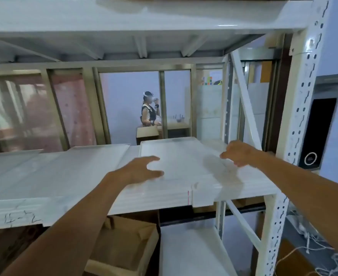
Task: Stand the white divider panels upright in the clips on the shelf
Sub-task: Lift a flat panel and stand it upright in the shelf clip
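Note:
A white divider panel (182,156) lies flat on the white shelf (45,186), toward its right end. My left hand (142,170) hovers over the panel's left edge with fingers spread and nothing in it. My right hand (237,153) hangs just above the panel's right side, fingers loosely curled and apart, also holding nothing. A second flat white panel (96,154) lies further left on the shelf. No clips are visible.
A white perforated upright (301,108) and a diagonal brace (245,104) close the shelf's right end. Another shelf (124,18) sits overhead. An open cardboard box (124,246) stands below. A person (150,110) stands far behind the rack.

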The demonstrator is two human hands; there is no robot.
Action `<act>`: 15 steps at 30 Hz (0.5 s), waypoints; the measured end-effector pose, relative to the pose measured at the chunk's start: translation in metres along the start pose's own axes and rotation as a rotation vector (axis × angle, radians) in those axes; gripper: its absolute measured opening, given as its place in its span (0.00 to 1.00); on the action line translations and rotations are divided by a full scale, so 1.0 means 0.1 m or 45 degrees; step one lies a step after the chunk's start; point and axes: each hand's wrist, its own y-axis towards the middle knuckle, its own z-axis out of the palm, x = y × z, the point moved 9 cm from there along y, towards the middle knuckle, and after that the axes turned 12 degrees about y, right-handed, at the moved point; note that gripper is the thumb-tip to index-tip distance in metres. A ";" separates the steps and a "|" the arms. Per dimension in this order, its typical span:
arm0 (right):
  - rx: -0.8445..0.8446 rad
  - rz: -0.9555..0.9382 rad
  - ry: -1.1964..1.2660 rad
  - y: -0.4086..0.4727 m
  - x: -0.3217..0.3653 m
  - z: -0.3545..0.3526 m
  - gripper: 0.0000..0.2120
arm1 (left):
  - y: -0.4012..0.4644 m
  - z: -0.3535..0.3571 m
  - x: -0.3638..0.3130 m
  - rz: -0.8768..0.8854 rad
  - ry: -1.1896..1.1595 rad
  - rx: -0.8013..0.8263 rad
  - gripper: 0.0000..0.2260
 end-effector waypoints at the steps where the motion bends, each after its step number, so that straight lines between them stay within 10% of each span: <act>1: 0.004 0.056 0.047 0.08 -0.07 0.01 0.10 | 0.02 0.08 -0.01 -0.015 0.093 0.061 0.33; 15: 0.264 0.559 0.590 0.33 -0.36 0.16 0.18 | 0.07 0.36 -0.22 -0.127 0.334 0.116 0.40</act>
